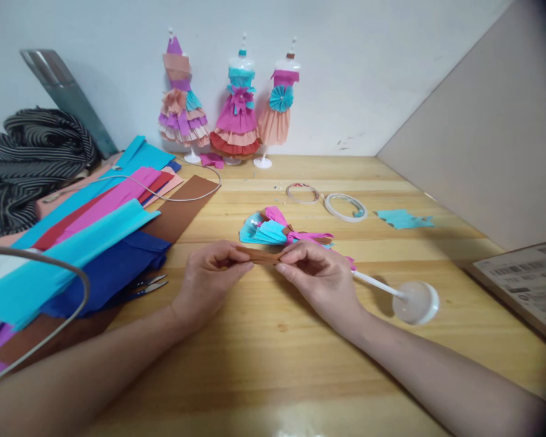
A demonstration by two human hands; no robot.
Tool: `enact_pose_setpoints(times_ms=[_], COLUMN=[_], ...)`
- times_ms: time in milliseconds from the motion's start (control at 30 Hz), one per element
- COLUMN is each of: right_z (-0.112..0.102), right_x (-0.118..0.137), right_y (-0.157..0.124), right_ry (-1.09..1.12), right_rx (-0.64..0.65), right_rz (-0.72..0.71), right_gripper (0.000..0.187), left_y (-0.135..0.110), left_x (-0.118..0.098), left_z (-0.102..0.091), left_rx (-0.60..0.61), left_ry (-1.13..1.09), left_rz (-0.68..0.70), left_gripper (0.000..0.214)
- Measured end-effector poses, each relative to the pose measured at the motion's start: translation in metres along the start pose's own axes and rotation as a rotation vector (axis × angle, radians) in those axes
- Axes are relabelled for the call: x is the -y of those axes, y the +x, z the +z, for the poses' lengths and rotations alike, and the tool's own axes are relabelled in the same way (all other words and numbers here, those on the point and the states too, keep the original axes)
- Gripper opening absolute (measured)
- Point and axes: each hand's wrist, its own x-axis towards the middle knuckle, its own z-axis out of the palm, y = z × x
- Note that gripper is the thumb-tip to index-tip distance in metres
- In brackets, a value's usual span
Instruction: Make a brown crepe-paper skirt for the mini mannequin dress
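A narrow folded strip of brown crepe paper (264, 257) stretches level between my two hands above the table. My left hand (213, 276) pinches its left end between thumb and fingers. At the other end, my right hand (321, 276) grips it the same way. Just behind the strip lies a small dress form in blue and pink crepe paper (266, 232), on its side. Its white stand (416, 302) points to the right, beyond my right hand, which hides part of the dress.
Three dressed forms stand at the wall, one with a pink skirt (239, 118). Crepe paper sheets (68, 261) and snips (148, 286) lie left, under a grey cable (84, 273). Tape rolls (346, 207), a blue scrap (403, 218) and a cardboard box (528, 285) are right.
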Motion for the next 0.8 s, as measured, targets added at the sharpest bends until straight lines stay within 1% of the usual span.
enact_pose_setpoints(times_ms=[133, 200, 300, 400, 467, 533, 633, 700, 800], right_z=[-0.0012, -0.0015, -0.0016, -0.0014, -0.0013, -0.0012, -0.0014, -0.0015, -0.0018], right_x=[0.0017, 0.0026, 0.0034, 0.0034, 0.0026, 0.0016, 0.0001, -0.0003, 0.0004], right_y=[-0.0003, -0.0005, -0.0005, 0.0002, 0.0004, 0.0002, -0.0003, -0.0002, 0.0008], right_ry=[-0.027, -0.046, -0.094, -0.136, -0.157, -0.179, -0.208, -0.23, -0.251], right_rx=[0.014, 0.041, 0.07, 0.061, 0.047, 0.037, 0.053, 0.072, 0.08], right_rz=[-0.002, -0.026, -0.061, -0.09, -0.118, -0.135, -0.117, -0.094, -0.101], right_gripper=[0.006, 0.005, 0.01, 0.015, 0.017, 0.017, 0.011, 0.007, 0.007], left_y=[0.0001, -0.0006, -0.0022, -0.0037, -0.0044, -0.0047, -0.0045, -0.0037, -0.0015], left_x=[-0.0016, -0.0004, 0.0025, 0.0033, 0.0025, 0.0015, 0.0004, -0.0005, -0.002], left_z=[0.0012, 0.0015, 0.0008, -0.0009, -0.0019, -0.0024, -0.0022, -0.002, -0.0021], left_rx=[-0.004, 0.001, 0.029, 0.074, 0.09, 0.092, 0.088, 0.081, 0.064], left_ry=[-0.047, -0.071, -0.048, 0.113, 0.23, 0.306, 0.38, 0.411, 0.417], left_rz=[-0.069, -0.066, 0.017, 0.175, 0.243, 0.261, 0.275, 0.309, 0.331], left_gripper=[0.007, 0.007, 0.007, 0.016, 0.02, 0.021, 0.019, 0.014, 0.012])
